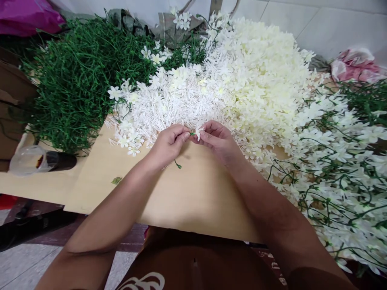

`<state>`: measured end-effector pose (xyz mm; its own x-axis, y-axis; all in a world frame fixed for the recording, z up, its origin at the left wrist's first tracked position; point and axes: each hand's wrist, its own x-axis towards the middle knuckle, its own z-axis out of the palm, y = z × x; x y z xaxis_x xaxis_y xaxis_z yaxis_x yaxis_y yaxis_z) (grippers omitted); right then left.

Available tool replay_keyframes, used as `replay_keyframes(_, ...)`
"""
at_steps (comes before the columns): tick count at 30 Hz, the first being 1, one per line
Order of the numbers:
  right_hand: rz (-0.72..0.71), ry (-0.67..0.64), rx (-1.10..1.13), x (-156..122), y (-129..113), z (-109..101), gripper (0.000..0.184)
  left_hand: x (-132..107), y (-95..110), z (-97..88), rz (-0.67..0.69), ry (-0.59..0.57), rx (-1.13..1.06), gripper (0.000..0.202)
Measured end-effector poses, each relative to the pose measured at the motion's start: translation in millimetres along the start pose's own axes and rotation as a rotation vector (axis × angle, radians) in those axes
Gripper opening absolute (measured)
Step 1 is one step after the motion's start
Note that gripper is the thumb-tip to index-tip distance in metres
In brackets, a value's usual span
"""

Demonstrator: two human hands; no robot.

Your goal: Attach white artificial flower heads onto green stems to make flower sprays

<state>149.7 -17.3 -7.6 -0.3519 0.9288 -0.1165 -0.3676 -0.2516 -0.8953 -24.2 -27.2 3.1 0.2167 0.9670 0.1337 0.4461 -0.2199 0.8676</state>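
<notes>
Both my hands meet over the tan board (193, 193), close to the heap of white flower pieces. My left hand (172, 141) is closed on a green plastic stem (192, 133), pinched between thumb and fingers; a stem end (178, 165) hangs below it. A small white artificial flower (198, 133) is pinched in my right hand (219, 143). The flower and the stem tip touch or nearly touch; the fingers hide the exact joint. Just beyond my hands lie white stamen-like pieces (187, 102).
A pile of green stems (75, 76) lies at the left, cream petals (260, 68) at the back right, and finished-looking flower sprays (347, 173) along the right. A clear plastic cup (28, 161) lies at the left near a cardboard box (13, 108). A green scrap (116, 180) is on the board.
</notes>
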Motion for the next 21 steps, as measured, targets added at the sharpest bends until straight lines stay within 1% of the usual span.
replay_keyframes(6,-0.003,0.052,0.022,-1.6,0.7,2.0,0.028,1.3,2.5,0.7,-0.036,-0.029,0.040,0.020)
replay_keyframes(10,-0.018,0.041,0.048,-2.5,0.8,3.3,0.030,0.8,3.0,2.4,-0.100,-0.012,-0.012,0.020)
replay_keyframes(12,-0.029,0.034,0.024,-1.5,2.1,2.9,0.031,0.4,3.6,2.7,-0.120,-0.023,-0.040,0.020)
replay_keyframes(15,-0.071,0.025,-0.077,1.2,4.4,1.4,0.034,0.3,3.9,2.2,-0.114,-0.043,-0.044,0.021)
replay_keyframes(18,-0.139,0.023,-0.217,2.3,4.6,0.7,0.038,1.0,1.5,1.6,-0.079,-0.030,-0.021,0.022)
replay_keyframes(21,-0.191,0.015,-0.375,1.3,2.4,0.4,0.035,2.0,-2.9,1.3,-0.015,-0.024,0.046,0.022)
